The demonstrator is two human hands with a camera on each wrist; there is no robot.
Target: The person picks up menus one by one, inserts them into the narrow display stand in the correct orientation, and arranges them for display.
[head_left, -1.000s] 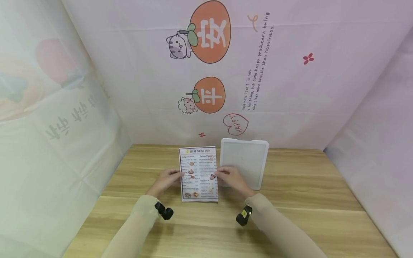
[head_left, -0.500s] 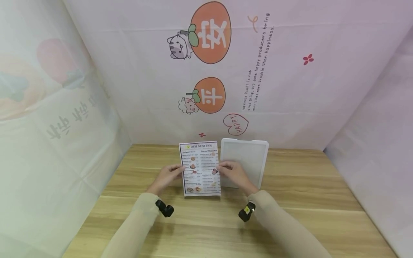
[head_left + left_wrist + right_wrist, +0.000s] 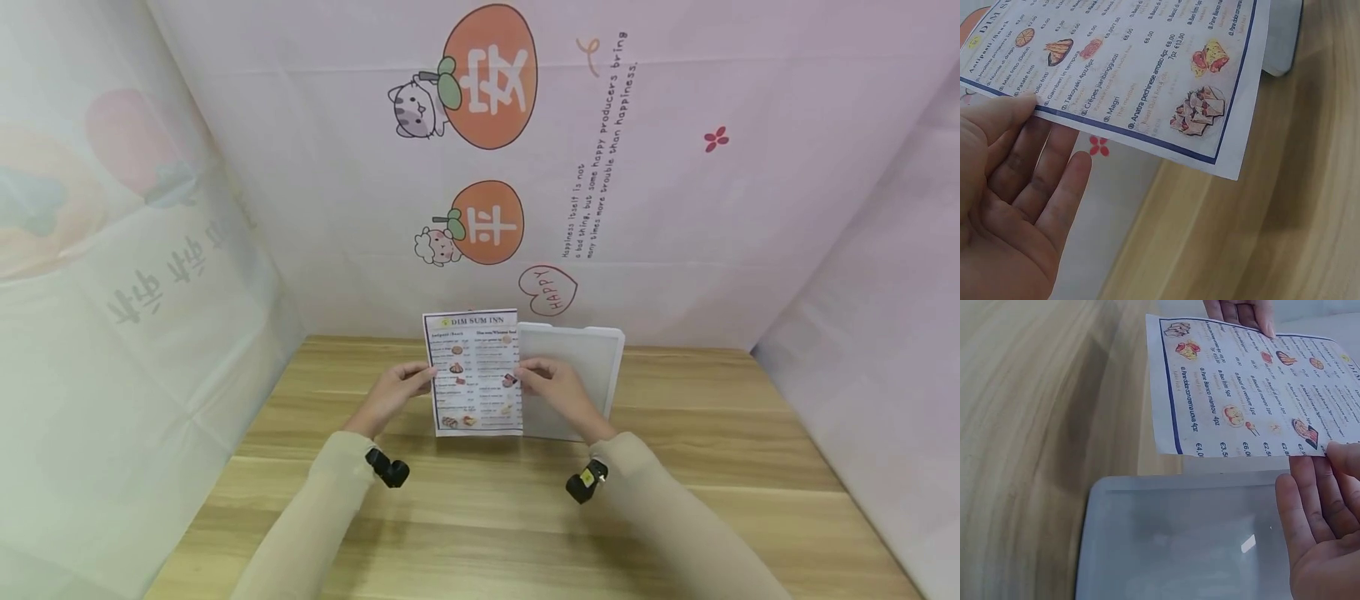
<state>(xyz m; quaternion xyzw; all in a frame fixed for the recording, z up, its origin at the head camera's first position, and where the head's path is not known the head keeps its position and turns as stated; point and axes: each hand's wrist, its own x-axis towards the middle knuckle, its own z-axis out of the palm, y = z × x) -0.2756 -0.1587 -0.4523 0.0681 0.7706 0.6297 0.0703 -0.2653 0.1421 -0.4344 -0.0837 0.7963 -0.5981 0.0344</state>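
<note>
a left hand (image 3: pixel 390 400) and a right hand (image 3: pixel 562 396) hold a paper menu (image 3: pixel 476 375) up over the wooden table (image 3: pixel 480 517).
head view: both hands pinch the menu by its opposite sides, overlapping the left edge of a white board (image 3: pixel 590 354); positioning the sheet seems the step in hand. left wrist view: thumb (image 3: pixel 1004 115) on the printed face, other fingers (image 3: pixel 1067 194) behind. right wrist view: a like pinch; the next move likely calls for an even grip, so the paper doesn't bend.

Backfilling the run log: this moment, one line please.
left hand: pinches menu at left edge | right hand: pinches menu at right edge | white board: partly behind menu, head view
</note>
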